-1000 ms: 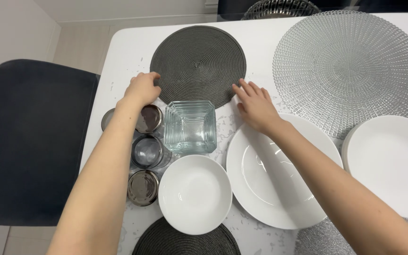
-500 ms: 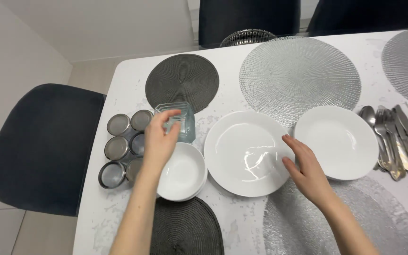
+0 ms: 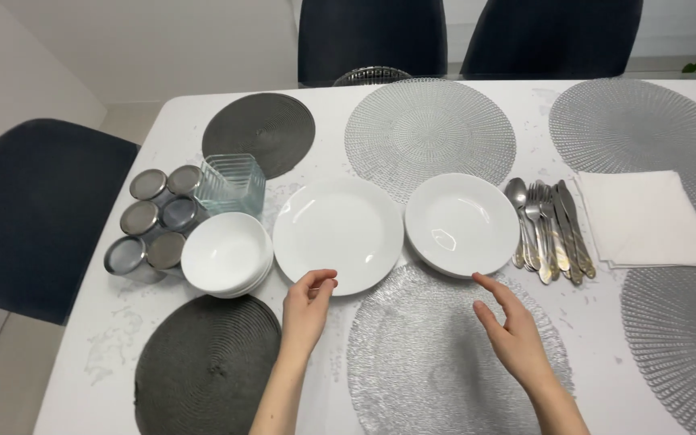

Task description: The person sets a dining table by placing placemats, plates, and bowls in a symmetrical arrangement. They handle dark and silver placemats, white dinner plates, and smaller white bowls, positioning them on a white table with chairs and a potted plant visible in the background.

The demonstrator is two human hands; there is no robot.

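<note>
Two bare hands hover over a silver placemat (image 3: pixel 445 346) at the near edge of a white table (image 3: pixel 163 354), just short of the plates.

The left hand (image 3: pixel 306 310) is loosely curled with nothing in it, thumb and forefinger at the near rim of the flat white plate (image 3: pixel 337 234); whether they actually touch it is hard to tell. The right hand (image 3: pixel 511 334) is open, fingers spread, forefinger pointing at the near rim of the stack of deep white plates (image 3: pixel 461 223) just beside the flat one. Cutlery (image 3: pixel 545 227) and folded white napkins (image 3: pixel 642 217) lie to the right; white bowls (image 3: pixel 225 254), a square glass dish (image 3: pixel 233 184) and metal-rimmed tumblers (image 3: pixel 155 225) sit to the left.
</note>
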